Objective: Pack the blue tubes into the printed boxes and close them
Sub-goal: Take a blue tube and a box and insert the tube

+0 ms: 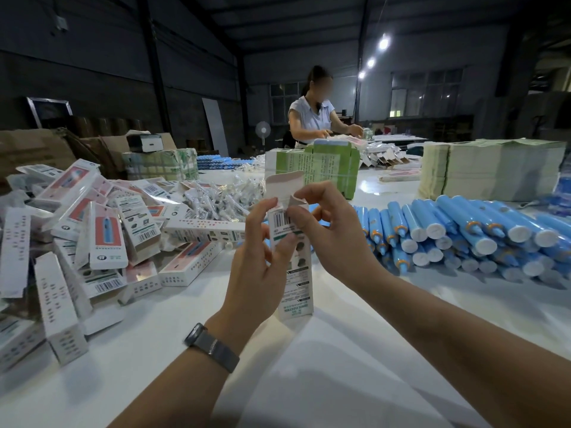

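Note:
I hold one printed box (295, 273) upright above the white table, barcode side toward me, its top lid flap standing open. My left hand (258, 254) grips the box's left side near the top. My right hand (327, 230) pinches a small side flap at the box's open top. Whether a tube is inside I cannot tell. A big heap of blue tubes (457, 233) with white caps lies on the table to the right. Closed printed boxes (102, 230) lie piled at the left.
The white table (309, 366) spreads below my arms. Behind the box stand bundled green flat cartons (324, 168) and a tall stack of paper sheets (494, 168). Bagged small white parts (216, 202) lie in the middle. A person (315, 115) works at the far side.

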`<action>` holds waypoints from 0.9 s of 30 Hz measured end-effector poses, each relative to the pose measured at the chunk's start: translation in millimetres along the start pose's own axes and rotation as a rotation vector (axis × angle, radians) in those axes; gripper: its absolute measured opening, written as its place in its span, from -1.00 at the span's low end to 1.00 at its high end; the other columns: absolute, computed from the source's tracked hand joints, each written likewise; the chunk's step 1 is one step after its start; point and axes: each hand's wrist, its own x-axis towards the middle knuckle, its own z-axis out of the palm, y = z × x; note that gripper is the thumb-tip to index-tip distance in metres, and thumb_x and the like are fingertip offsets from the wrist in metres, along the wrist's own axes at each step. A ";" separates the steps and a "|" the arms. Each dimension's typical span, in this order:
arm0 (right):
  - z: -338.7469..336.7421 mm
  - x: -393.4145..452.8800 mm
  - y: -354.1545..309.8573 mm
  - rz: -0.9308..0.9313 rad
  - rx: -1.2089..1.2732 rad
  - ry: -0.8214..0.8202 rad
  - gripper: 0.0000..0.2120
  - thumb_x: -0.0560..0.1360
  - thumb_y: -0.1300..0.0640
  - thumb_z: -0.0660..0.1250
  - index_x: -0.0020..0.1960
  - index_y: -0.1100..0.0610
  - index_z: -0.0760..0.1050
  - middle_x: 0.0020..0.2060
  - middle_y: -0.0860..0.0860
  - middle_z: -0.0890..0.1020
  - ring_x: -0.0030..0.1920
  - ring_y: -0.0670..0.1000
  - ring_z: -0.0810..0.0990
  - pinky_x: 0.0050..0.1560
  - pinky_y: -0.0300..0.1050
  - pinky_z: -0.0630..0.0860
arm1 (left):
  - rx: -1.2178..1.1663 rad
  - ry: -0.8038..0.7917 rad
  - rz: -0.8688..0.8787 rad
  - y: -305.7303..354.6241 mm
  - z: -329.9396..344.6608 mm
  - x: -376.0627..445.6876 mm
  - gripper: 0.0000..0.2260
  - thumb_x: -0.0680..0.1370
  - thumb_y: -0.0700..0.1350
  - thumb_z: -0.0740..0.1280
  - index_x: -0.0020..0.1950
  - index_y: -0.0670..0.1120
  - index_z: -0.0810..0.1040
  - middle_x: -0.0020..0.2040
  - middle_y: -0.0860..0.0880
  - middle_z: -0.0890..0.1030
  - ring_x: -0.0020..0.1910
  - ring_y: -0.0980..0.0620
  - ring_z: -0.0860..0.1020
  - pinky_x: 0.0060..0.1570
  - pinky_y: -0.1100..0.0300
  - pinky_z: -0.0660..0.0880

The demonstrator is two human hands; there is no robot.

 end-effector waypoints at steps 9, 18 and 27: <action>-3.5 1.7 1.7 0.022 -0.034 -0.009 -0.92 0.55 0.06 0.39 -0.09 -0.04 0.50 -0.19 -0.16 0.63 -0.28 -0.11 0.53 -0.27 -0.20 0.51 | -0.014 -0.003 -0.017 -2.5 1.0 1.2 -0.62 0.55 0.16 0.23 0.32 0.45 0.26 0.00 0.06 0.63 -0.20 -0.10 0.67 -0.18 -0.22 0.61; -3.1 1.3 -1.9 0.027 -0.027 -0.001 -0.92 0.54 0.09 0.41 -0.09 0.03 0.52 -0.18 -0.16 0.64 -0.20 -0.13 0.57 -0.23 -0.16 0.58 | -0.030 -0.005 -0.046 -1.9 1.4 3.2 -0.65 0.54 0.16 0.24 0.27 0.46 0.26 0.01 0.13 0.66 -0.19 -0.07 0.69 -0.16 -0.22 0.62; -5.8 6.0 -4.6 -0.047 -0.009 0.025 -0.87 0.45 0.18 0.48 -0.15 0.00 0.56 0.00 -0.22 0.64 0.00 -0.09 0.62 -0.13 -0.20 0.50 | -0.077 -0.018 -0.062 -3.1 0.7 2.7 -0.62 0.57 0.14 0.25 0.34 0.39 0.27 0.01 0.06 0.65 -0.18 -0.10 0.68 -0.15 -0.26 0.61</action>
